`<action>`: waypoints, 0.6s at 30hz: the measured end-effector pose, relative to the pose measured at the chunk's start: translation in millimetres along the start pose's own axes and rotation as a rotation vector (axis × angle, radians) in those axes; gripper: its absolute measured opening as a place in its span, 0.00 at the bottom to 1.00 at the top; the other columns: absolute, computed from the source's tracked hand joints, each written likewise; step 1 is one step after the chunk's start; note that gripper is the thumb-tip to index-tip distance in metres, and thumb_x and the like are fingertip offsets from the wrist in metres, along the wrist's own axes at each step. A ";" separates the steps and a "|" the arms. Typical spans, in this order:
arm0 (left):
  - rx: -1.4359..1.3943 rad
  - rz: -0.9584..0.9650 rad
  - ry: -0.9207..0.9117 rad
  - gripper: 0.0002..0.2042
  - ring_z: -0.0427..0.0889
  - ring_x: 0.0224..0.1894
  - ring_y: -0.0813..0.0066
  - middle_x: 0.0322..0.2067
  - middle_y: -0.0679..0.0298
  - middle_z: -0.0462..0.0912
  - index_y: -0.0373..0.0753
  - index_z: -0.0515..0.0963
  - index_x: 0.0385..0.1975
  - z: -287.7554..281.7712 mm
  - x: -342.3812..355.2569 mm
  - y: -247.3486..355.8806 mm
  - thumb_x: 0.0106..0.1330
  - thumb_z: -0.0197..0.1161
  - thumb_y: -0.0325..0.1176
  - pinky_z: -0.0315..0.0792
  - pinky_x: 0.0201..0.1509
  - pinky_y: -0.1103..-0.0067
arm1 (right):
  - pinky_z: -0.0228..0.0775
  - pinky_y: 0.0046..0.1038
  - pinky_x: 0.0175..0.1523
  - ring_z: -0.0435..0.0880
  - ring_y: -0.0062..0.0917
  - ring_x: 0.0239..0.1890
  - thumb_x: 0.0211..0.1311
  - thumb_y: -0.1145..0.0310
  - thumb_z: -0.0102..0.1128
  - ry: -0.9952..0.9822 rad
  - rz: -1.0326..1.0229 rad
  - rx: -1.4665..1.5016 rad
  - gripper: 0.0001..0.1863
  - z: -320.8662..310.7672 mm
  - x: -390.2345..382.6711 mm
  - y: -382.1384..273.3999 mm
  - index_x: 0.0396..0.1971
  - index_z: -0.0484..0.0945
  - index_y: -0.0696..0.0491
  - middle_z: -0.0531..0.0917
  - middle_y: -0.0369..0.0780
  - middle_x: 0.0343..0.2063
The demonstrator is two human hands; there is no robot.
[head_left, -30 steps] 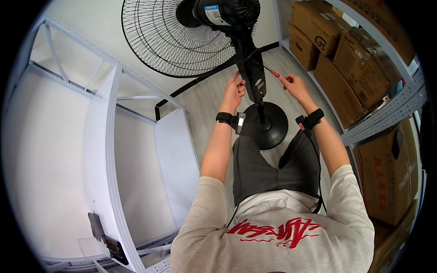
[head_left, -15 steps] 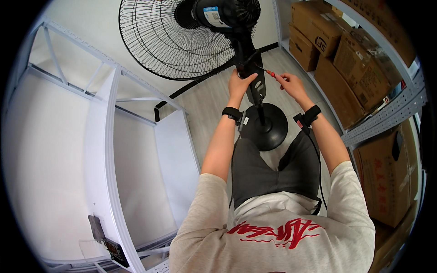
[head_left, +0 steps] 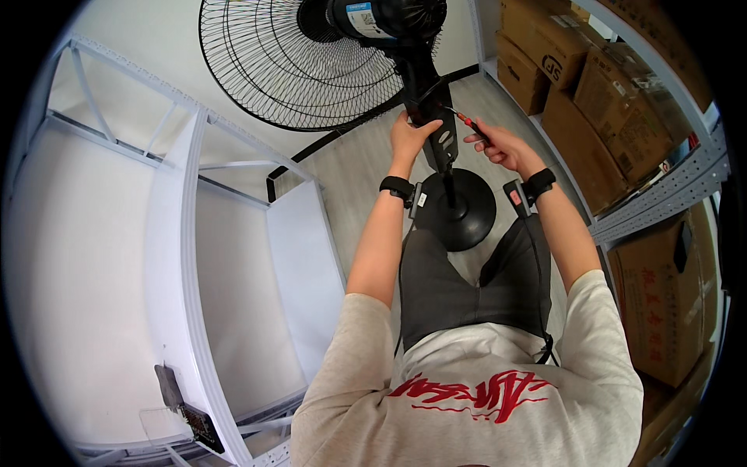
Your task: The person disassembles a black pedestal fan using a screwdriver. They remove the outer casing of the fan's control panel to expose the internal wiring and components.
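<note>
A black pedestal fan stands before me, its round base on the floor close to my legs. My left hand is closed around the fan's upright housing below the motor, the thumb lying across its front. In my right hand is a screwdriver with a red and black handle. Its thin shaft points up and left, the tip at the right side of the housing. Whether the tip sits in a screw is too small to tell.
The wire fan guard spreads to the upper left near the wall. White metal shelving stands on my left. On the right, a metal rack holds several cardboard boxes. Each wrist wears a black strap with a small device.
My right hand has turned and shifted slightly right and down on the screwdriver, exposing more of its handle. My left hand keeps its hold on the fan.
</note>
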State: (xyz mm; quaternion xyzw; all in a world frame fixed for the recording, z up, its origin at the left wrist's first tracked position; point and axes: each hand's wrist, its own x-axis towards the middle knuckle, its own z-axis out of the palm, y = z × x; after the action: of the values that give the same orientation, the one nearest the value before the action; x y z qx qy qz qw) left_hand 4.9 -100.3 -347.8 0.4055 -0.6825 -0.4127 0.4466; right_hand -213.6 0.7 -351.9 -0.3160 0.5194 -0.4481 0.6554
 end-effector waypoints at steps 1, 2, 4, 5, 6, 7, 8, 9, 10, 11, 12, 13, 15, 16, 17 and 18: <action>-0.018 0.011 -0.008 0.27 0.80 0.33 0.79 0.35 0.61 0.83 0.30 0.74 0.45 1.3 0.4 2.9 0.46 0.78 0.34 0.73 0.39 0.82 | 0.60 0.21 0.23 0.69 0.13 0.18 0.67 0.46 0.53 -0.191 0.119 0.213 0.27 -5.4 -2.2 -5.5 0.29 0.81 0.59 0.76 0.32 0.17; 0.025 -0.004 -0.012 0.27 0.80 0.33 0.78 0.36 0.60 0.83 0.29 0.74 0.45 1.4 -0.4 5.4 0.47 0.77 0.33 0.73 0.40 0.82 | 0.60 0.21 0.23 0.68 0.13 0.18 0.67 0.46 0.53 -0.052 0.014 -0.017 0.27 -3.2 -2.4 -4.8 0.29 0.81 0.58 0.76 0.32 0.17; 0.111 -0.033 -0.018 0.27 0.81 0.35 0.76 0.37 0.59 0.83 0.29 0.74 0.46 0.3 -3.1 8.0 0.48 0.77 0.32 0.74 0.42 0.81 | 0.58 0.21 0.22 0.67 0.13 0.17 0.65 0.44 0.54 0.227 -0.196 -0.478 0.27 6.0 -4.9 -0.8 0.29 0.81 0.57 0.76 0.31 0.18; 0.094 -0.035 -0.016 0.27 0.81 0.35 0.76 0.38 0.59 0.83 0.29 0.74 0.46 0.0 -1.7 9.0 0.48 0.77 0.32 0.74 0.42 0.81 | 0.59 0.22 0.22 0.68 0.13 0.17 0.65 0.43 0.54 0.402 -0.462 -0.766 0.27 7.7 -3.0 4.2 0.29 0.81 0.56 0.76 0.31 0.18; 0.077 -0.037 -0.016 0.27 0.81 0.36 0.76 0.38 0.59 0.83 0.29 0.73 0.46 0.2 0.5 10.0 0.47 0.77 0.32 0.74 0.43 0.81 | 0.60 0.23 0.22 0.68 0.14 0.17 0.65 0.43 0.54 0.576 -0.733 -1.049 0.27 10.6 1.1 11.7 0.28 0.81 0.56 0.76 0.31 0.18; 0.062 -0.043 -0.016 0.27 0.81 0.36 0.75 0.38 0.59 0.83 0.28 0.73 0.47 -0.9 0.2 8.2 0.47 0.77 0.32 0.74 0.43 0.81 | 0.60 0.24 0.23 0.69 0.15 0.18 0.64 0.42 0.54 0.748 -1.006 -1.326 0.28 16.4 0.9 16.4 0.28 0.81 0.56 0.76 0.31 0.18; 0.025 -0.050 -0.021 0.27 0.81 0.36 0.75 0.39 0.59 0.83 0.28 0.73 0.47 -0.9 -1.4 5.9 0.47 0.77 0.32 0.74 0.43 0.81 | 0.62 0.26 0.24 0.72 0.19 0.18 0.64 0.43 0.54 0.726 -0.931 -1.227 0.27 17.9 -0.4 18.6 0.28 0.81 0.56 0.77 0.33 0.18; -0.013 -0.057 -0.027 0.27 0.81 0.35 0.75 0.39 0.59 0.83 0.28 0.73 0.47 -0.2 -3.0 3.4 0.47 0.77 0.32 0.74 0.42 0.81 | 0.64 0.29 0.25 0.75 0.23 0.19 0.64 0.45 0.55 0.703 -0.856 -1.128 0.25 18.3 -1.8 20.1 0.28 0.81 0.56 0.79 0.34 0.19; -0.050 -0.064 -0.032 0.27 0.81 0.35 0.75 0.39 0.59 0.83 0.28 0.73 0.46 0.3 -4.0 1.7 0.47 0.77 0.32 0.74 0.42 0.81 | 0.65 0.31 0.26 0.77 0.27 0.20 0.63 0.46 0.56 0.679 -0.783 -1.030 0.24 19.8 -3.1 20.0 0.28 0.81 0.56 0.80 0.36 0.20; -0.024 -0.013 0.000 0.27 0.81 0.34 0.75 0.36 0.59 0.83 0.30 0.74 0.45 -0.9 -1.6 -3.1 0.46 0.77 0.34 0.74 0.40 0.80 | 0.67 0.33 0.28 0.79 0.31 0.23 0.62 0.48 0.58 0.497 -0.517 -0.735 0.23 12.2 3.3 16.8 0.29 0.81 0.55 0.81 0.38 0.21; 0.002 0.039 0.033 0.27 0.82 0.32 0.74 0.34 0.60 0.84 0.31 0.75 0.43 -1.3 2.1 -7.3 0.44 0.78 0.36 0.75 0.39 0.80 | 0.69 0.35 0.30 0.81 0.35 0.25 0.61 0.49 0.59 0.311 -0.253 -0.442 0.21 -0.1 11.5 8.2 0.29 0.81 0.55 0.82 0.41 0.23; 0.024 0.087 0.057 0.27 0.82 0.31 0.74 0.31 0.60 0.84 0.32 0.76 0.41 2.3 4.0 -6.5 0.43 0.78 0.38 0.75 0.37 0.79 | 0.69 0.36 0.31 0.81 0.36 0.26 0.60 0.50 0.60 0.258 -0.180 -0.370 0.20 -5.3 13.3 6.3 0.29 0.81 0.55 0.82 0.42 0.24; 0.017 0.048 0.043 0.27 0.82 0.31 0.75 0.31 0.60 0.84 0.33 0.76 0.41 6.8 3.2 -5.2 0.43 0.78 0.38 0.75 0.36 0.79 | 0.71 0.36 0.33 0.82 0.37 0.27 0.59 0.49 0.60 0.289 -0.225 -0.457 0.21 -10.5 16.9 6.0 0.29 0.80 0.55 0.83 0.43 0.25; 0.014 0.028 0.034 0.27 0.82 0.31 0.75 0.31 0.60 0.84 0.33 0.76 0.42 9.3 2.9 -3.0 0.43 0.78 0.38 0.75 0.36 0.79 | 0.71 0.36 0.34 0.82 0.37 0.26 0.60 0.48 0.60 0.367 -0.343 -0.611 0.22 -8.9 16.4 6.9 0.29 0.80 0.54 0.83 0.44 0.26; -0.005 0.010 0.045 0.27 0.82 0.31 0.75 0.31 0.60 0.84 0.33 0.77 0.41 5.0 1.2 -7.0 0.43 0.78 0.38 0.75 0.36 0.79 | 0.70 0.35 0.34 0.82 0.34 0.26 0.60 0.46 0.58 0.465 -0.488 -0.762 0.24 4.6 9.9 7.8 0.30 0.80 0.55 0.83 0.42 0.25; -0.023 -0.008 0.055 0.27 0.82 0.31 0.75 0.31 0.60 0.84 0.33 0.77 0.41 0.2 -0.5 -10.9 0.43 0.78 0.38 0.75 0.36 0.79 | 0.70 0.34 0.34 0.82 0.32 0.25 0.61 0.43 0.56 0.562 -0.636 -0.911 0.26 17.5 1.2 10.3 0.30 0.79 0.55 0.82 0.41 0.24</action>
State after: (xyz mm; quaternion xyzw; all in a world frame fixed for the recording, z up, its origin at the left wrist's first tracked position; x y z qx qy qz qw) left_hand 6.8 -103.4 -358.1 0.4141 -0.6636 -0.4110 0.4682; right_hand -194.0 2.9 -356.8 -0.5733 0.6914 -0.4207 0.1274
